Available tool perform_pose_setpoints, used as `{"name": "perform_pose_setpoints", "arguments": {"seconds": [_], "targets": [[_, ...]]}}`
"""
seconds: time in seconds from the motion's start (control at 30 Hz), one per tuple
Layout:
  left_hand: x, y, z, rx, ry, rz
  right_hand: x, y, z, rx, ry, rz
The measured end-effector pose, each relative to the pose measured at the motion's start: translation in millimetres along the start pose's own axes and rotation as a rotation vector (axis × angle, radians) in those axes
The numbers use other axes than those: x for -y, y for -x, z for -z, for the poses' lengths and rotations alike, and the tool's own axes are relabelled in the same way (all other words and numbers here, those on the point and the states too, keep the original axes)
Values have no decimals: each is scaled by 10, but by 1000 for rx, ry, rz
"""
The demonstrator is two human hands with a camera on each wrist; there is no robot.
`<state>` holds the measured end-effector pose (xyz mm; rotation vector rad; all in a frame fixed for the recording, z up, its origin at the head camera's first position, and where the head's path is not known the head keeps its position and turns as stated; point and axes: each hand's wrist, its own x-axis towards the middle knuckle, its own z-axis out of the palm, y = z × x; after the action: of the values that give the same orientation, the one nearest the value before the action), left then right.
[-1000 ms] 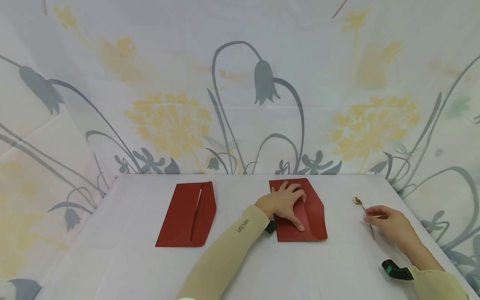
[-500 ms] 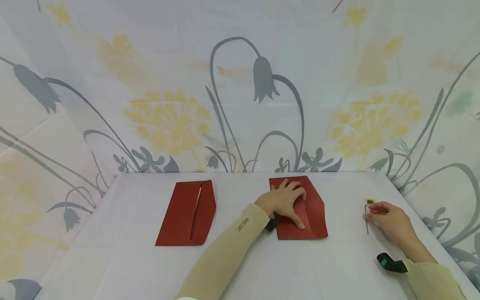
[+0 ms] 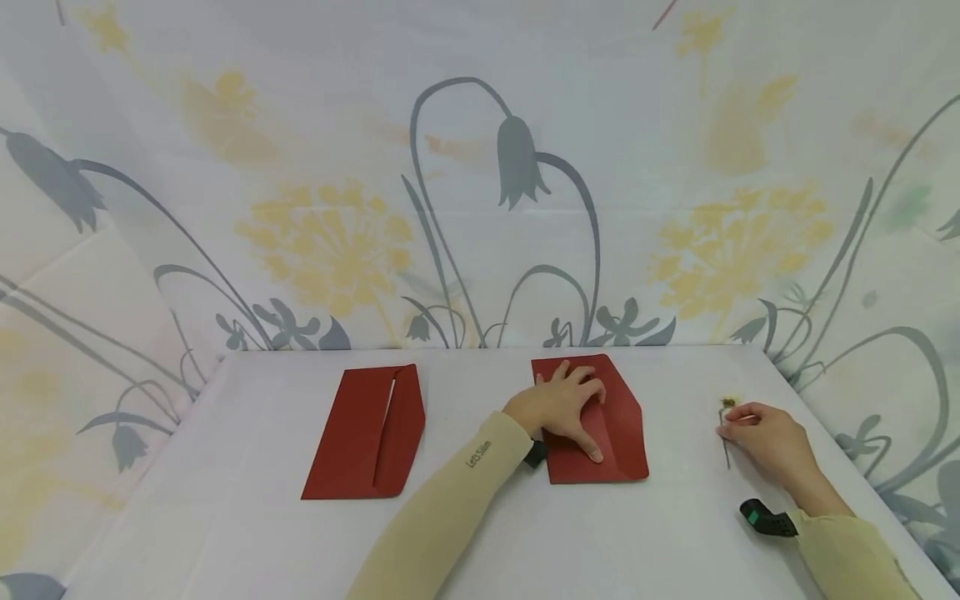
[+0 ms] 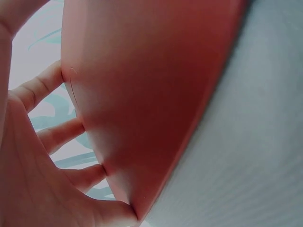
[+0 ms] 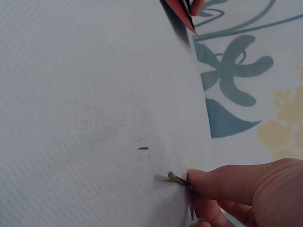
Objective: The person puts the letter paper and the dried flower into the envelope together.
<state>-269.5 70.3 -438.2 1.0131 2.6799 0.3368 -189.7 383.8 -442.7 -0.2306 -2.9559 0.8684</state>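
Observation:
My left hand (image 3: 558, 410) rests with spread fingers on a red paper envelope (image 3: 626, 417), whose pointed flap lies unfolded to the right. In the left wrist view the fingertips touch the envelope's surface (image 4: 142, 94). Off to the right, my right hand (image 3: 772, 442) pinches a small flower (image 3: 730, 402) by its thin stem between thumb and fingers. The pale yellowish bloom points away from me. Close up in the right wrist view, the stem's end (image 5: 175, 178) sticks out past the thumb; most of the flower is hidden there by the hand.
A second red envelope (image 3: 352, 433) lies to the left, its flap side facing right and a pale strip showing at the slit. One tiny greenish fragment (image 5: 143, 148) lies on the white cloth (image 5: 94, 94). A flower-printed curtain (image 3: 480, 208) stands behind the table.
The flower has turned in my right hand from leaning left to nearly upright, with its bloom nearer the fingers. My left hand stays on the envelope. The whole head view has shifted slightly.

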Motion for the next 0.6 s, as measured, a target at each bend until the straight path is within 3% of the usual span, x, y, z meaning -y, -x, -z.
{"name": "perform_pose_setpoints", "arguments": {"seconds": [0.6], "targets": [[0,14,3,-7,-18,-5,166,29,-84,16,18,-3]]}}
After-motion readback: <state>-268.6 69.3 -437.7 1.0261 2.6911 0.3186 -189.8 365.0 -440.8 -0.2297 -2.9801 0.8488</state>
